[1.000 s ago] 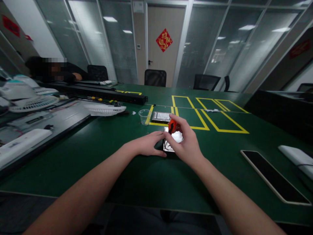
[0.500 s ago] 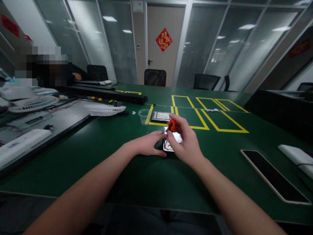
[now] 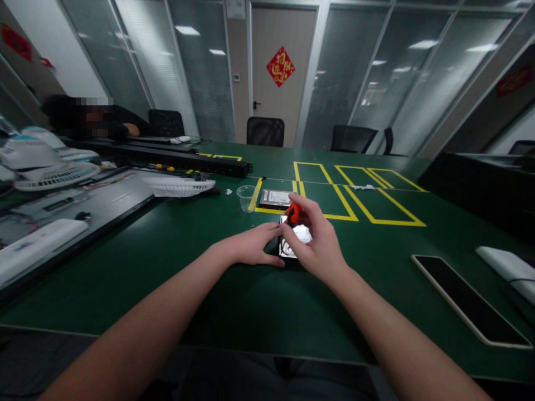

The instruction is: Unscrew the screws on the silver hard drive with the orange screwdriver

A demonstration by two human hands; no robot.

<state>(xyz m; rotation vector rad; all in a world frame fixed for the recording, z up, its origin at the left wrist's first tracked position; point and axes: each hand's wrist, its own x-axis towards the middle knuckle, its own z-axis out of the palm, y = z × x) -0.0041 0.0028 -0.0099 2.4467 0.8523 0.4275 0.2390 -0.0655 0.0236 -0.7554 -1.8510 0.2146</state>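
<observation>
A hard drive [image 3: 289,249] with a shiny metal face lies on the green table in front of me. My left hand [image 3: 256,245] grips its left side, thumb at the near corner and fingers toward the far one. In my right hand [image 3: 315,239] is a screwdriver [image 3: 294,213] with a red and black handle, held upright over the drive between thumb and fingers. Its tip is hidden behind my fingers. Just beyond lies a second hard drive [image 3: 273,198] with a white label, and left of that stands a clear plastic cup [image 3: 247,199].
Fan parts [image 3: 179,186] and a long panel [image 3: 112,206] cover the left side. A black bar [image 3: 179,158] lies farther back, near another person [image 3: 100,120]. A phone [image 3: 468,301] and a white device [image 3: 507,270] lie at right. Yellow tape [image 3: 384,223] marks rectangles.
The screwdriver handle has turned slightly in my right hand, whose fingers have shifted a little. My left hand and the hard drive stay put. The other person's head has moved slightly.
</observation>
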